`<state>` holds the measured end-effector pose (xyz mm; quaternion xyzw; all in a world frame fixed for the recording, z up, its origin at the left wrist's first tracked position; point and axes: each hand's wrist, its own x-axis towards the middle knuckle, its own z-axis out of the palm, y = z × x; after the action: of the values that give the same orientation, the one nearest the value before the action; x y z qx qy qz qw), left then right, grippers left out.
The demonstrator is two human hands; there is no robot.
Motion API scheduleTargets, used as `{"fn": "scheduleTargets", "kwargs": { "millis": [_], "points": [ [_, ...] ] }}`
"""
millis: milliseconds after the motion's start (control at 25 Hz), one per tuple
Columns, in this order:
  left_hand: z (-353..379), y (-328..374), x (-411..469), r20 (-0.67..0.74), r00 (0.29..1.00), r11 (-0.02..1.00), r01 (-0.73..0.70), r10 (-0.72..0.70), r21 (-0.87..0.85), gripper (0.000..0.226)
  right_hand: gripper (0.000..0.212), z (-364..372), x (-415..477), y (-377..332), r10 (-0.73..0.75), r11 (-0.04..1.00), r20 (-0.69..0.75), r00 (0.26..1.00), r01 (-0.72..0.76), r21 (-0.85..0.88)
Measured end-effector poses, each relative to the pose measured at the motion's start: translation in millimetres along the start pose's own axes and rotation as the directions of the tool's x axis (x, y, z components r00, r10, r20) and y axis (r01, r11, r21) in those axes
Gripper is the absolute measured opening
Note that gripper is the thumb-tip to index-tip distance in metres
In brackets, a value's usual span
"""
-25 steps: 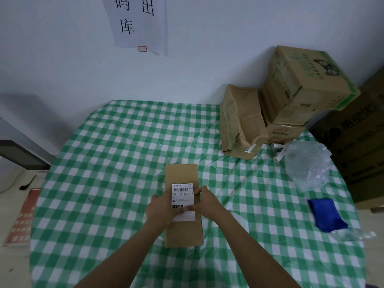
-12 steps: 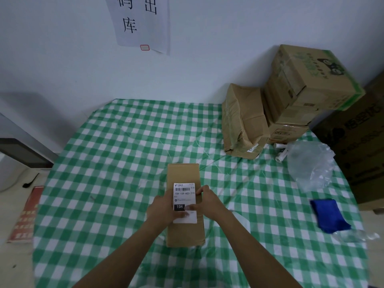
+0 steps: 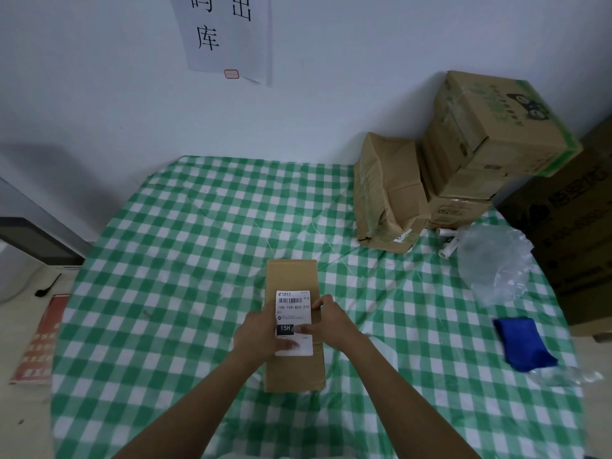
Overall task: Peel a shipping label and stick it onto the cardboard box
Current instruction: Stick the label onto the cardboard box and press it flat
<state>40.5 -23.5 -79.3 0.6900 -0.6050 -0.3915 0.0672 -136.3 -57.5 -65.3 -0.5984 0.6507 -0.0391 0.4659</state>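
Observation:
A long flat cardboard box [image 3: 291, 276] lies lengthwise on the green-checked tablecloth [image 3: 185, 253], near the front middle. A white shipping label [image 3: 293, 308] with a barcode and a black "15H" patch lies flat on the box's top. My left hand [image 3: 256, 336] rests on the label's left edge, thumb pressing on its lower part. My right hand [image 3: 331, 323] is at the label's right edge, thumb pressing beside the "15H" patch and a fingertip at the upper right edge. The box's lower middle is hidden under both hands.
Several brown cardboard boxes [image 3: 483, 137] are stacked at the back right, with a crumpled one [image 3: 387, 197] leaning beside them. A clear plastic bag [image 3: 496, 260] and a blue cloth [image 3: 523, 342] lie at the right. A large dark carton [image 3: 583, 226] stands off the right edge.
The view shifted slightly. My thumbs slid a little on the label; the label and box stay in place.

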Motion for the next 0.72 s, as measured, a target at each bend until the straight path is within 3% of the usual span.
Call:
{"fn": "scheduleTargets", "kwargs": {
  "millis": [200, 480, 720],
  "points": [
    [-2.3, -2.6, 1.2, 0.029, 1.000, 1.000, 0.004, -0.004, -0.007, 0.090, 0.068, 0.1, -0.9, 0.6, 0.002, 1.000, 0.004, 1.000, -0.002, 0.005],
    [6.8, 7.6, -2.0, -0.017, 0.997, 0.974, 0.072, -0.070, 0.213, 0.100, 0.067, 0.7, 1.0, 1.4, 0.001, 1.000, 0.007, 1.000, 0.000, -0.025],
    [-3.2, -0.9, 0.6, 0.050, 0.998, 0.988, -0.031, 0.024, 0.149, 0.102, 0.068, 0.0, -0.3, 1.1, -0.008, 0.999, 0.018, 1.000, 0.008, -0.031]
  ]
}}
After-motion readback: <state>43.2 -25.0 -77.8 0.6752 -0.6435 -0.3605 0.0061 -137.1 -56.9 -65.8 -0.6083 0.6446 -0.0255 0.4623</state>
